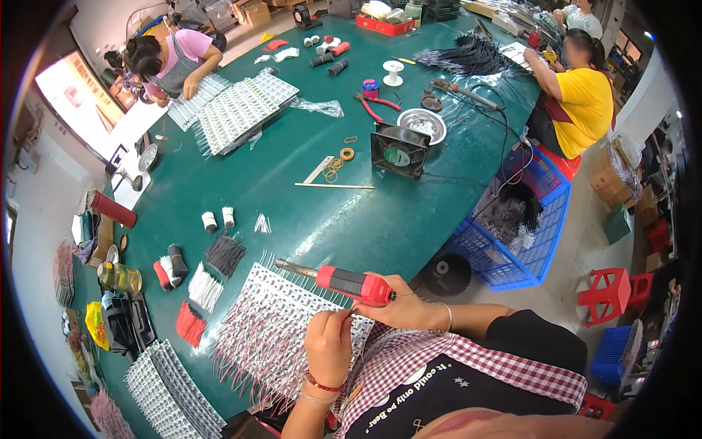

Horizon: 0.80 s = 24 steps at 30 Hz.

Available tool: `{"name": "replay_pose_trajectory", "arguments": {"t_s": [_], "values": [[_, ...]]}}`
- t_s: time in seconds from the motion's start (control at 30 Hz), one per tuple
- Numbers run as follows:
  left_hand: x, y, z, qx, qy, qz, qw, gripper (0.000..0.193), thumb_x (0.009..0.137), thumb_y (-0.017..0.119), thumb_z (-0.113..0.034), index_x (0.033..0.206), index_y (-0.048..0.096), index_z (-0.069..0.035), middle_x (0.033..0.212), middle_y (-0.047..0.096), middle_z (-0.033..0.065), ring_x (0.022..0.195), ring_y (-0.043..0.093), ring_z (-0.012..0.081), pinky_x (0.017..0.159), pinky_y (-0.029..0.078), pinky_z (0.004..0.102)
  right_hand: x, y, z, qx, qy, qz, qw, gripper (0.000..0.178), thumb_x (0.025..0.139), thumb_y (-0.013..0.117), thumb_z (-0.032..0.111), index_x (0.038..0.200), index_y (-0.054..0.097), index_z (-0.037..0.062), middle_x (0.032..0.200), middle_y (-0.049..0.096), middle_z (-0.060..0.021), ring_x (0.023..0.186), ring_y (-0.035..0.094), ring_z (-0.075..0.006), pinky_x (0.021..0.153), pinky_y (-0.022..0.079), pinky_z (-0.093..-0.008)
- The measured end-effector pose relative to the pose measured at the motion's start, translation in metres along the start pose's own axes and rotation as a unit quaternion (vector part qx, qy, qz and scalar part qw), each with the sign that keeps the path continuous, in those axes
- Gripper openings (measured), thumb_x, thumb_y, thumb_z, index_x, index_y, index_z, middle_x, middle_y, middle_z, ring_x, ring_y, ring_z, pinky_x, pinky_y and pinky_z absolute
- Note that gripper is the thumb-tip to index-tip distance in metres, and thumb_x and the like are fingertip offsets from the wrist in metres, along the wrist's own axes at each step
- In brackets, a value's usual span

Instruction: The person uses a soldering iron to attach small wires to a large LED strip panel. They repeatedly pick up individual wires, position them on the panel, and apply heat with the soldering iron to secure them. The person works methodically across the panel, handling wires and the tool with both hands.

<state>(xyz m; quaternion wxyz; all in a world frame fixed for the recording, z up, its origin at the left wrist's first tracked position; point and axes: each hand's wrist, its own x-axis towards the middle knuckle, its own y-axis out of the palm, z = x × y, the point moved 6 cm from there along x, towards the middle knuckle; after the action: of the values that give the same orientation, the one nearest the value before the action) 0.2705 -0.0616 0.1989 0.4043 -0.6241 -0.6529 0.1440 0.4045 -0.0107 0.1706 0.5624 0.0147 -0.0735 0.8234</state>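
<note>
The tool (355,285) is over the panel (281,329) at the surface's (314,223) near edge, the right grip (398,303) wrapped around it. The left grip (327,344) is pinched together, on what I cannot tell; a fan (398,152) stands toward the right edge.

red-black tool (355,284) near wired panel (281,318)

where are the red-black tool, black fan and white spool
Red-black tool (349,282), head view: on its casing
Black fan (397,156), head view: on its hub
White spool (393,74), head view: around its middle
</note>
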Motion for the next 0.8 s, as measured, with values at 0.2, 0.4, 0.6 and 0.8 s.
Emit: {"name": "replay_pose_trajectory", "arguments": {"t_s": [0.2, 0.4, 0.6, 0.8], "values": [[0.003, 0.001, 0.011, -0.014, -0.009, -0.005, 1.0, 0.009, 0.079, 0.064, 0.0, 0.088, 0.063, -0.002, 0.073, 0.056, 0.0111, 0.068, 0.055, 0.0298, 0.061, 0.043, 0.0395, 0.006, 0.004, -0.006, -0.018, -0.029, -0.014, 0.999, 0.029, 0.08, 0.069, 0.011, 0.105, 0.057, 0.0036, 0.075, 0.059, -0.0065, 0.066, 0.052, -0.0128, 0.063, 0.045, -0.03], [0.008, -0.002, 0.022, -0.026, -0.026, -0.007, 0.999, 0.009, 0.08, 0.063, 0.001, 0.088, 0.063, -0.001, 0.073, 0.057, 0.0117, 0.066, 0.056, 0.0287, 0.058, 0.043, 0.0385, 0.013, 0.006, -0.017, 0.072, 0.083, 0.027, 0.994, 0.027, 0.08, 0.072, 0.014, 0.101, 0.059, 0.0035, 0.077, 0.061, -0.0057, 0.072, 0.055, -0.0106, 0.069, 0.047, -0.0282], [0.019, 0.002, 0.02, -0.065, -0.055, 0.006, 0.996, 0.006, 0.079, 0.066, 0.0, 0.084, 0.063, 0.001, 0.072, 0.061, 0.0126, 0.061, 0.059, 0.0251, 0.057, 0.046, 0.0331, 0.017, 0.0, -0.017, 0.105, 0.073, 0.037, 0.991, 0.025, 0.08, 0.072, 0.013, 0.099, 0.059, 0.0031, 0.078, 0.062, -0.0056, 0.074, 0.056, -0.0094, 0.071, 0.047, -0.0283], [0.022, 0.016, 0.013, -0.121, -0.1, 0.027, 0.987, 0.009, 0.08, 0.066, 0.0, 0.088, 0.065, 0.002, 0.073, 0.062, 0.0136, 0.059, 0.059, 0.0242, 0.057, 0.046, 0.0316, 0.012, -0.02, 0.009, 0.004, -0.019, -0.028, 0.999, 0.029, 0.08, 0.07, 0.01, 0.105, 0.057, 0.0029, 0.078, 0.062, -0.0083, 0.072, 0.057, -0.0132, 0.069, 0.046, -0.0305]]}}
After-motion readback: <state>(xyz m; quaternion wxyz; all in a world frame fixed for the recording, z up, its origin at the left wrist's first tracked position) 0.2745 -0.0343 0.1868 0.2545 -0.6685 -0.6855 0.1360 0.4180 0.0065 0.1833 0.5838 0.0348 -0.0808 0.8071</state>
